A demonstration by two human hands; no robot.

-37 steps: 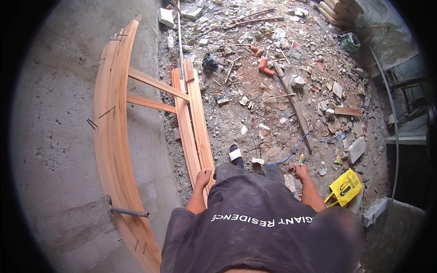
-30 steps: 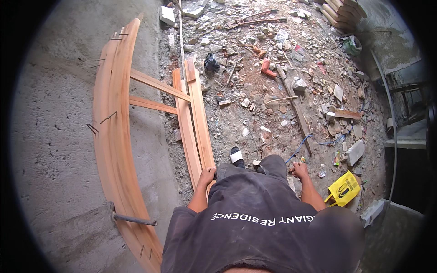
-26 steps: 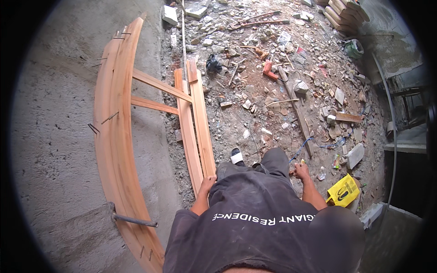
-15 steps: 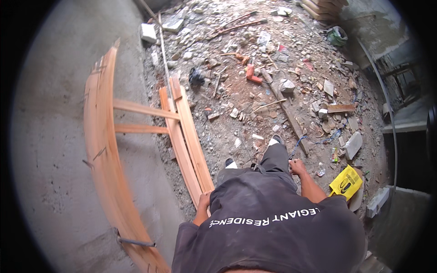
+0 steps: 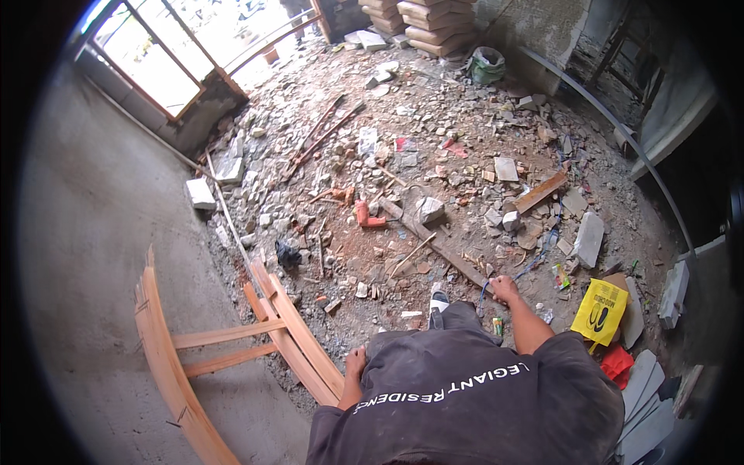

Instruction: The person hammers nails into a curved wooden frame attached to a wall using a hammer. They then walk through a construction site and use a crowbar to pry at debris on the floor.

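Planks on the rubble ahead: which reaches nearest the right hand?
The long grey-brown plank: its near end lies beside the right hand; the short plank lies farther off, the paler boards farther left.

Colour key: orange-brown boards [image 5: 306, 329], blue cord [image 5: 532, 265].
Shirt [image 5: 465, 422]: dark grey, white lettering. Power tool [image 5: 367, 217]: red-orange. Bag [image 5: 601, 310]: yellow, black print. Sack [image 5: 487, 70]: green.

Left head-worn fisheye: looks down and forward; hands [image 5: 505, 290] near, rubble floor [image 5: 364, 254] beyond.

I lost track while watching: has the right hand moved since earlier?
Yes, forward: against the dark plank, the right hand was short of the near end; now it appears beside it.
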